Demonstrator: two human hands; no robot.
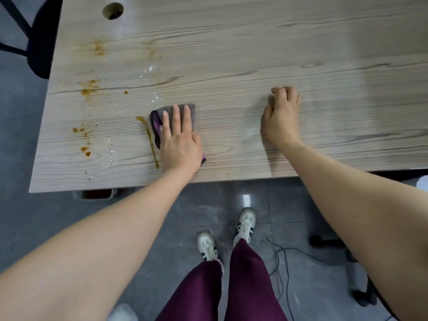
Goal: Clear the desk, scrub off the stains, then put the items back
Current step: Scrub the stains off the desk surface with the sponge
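A light wooden desk (pixel 231 54) carries orange-brown stains (pixel 89 88) on its left part and a long smear (pixel 151 142) beside the cloth. My left hand (pixel 179 140) presses flat, fingers straight, on a folded grey and purple cloth (pixel 157 121) near the desk's front edge. Small water drops (pixel 111 154) glisten left of the smear. My right hand (pixel 281 114) rests on the bare wood to the right, fingers curled under, holding nothing.
A round cable hole (pixel 113 10) sits at the desk's far left corner. A dark chair (pixel 39 38) stands beyond the left edge. On the grey floor are my feet, loose cables (pixel 281 262) and a chair base with castors (pixel 347 269) at the right.
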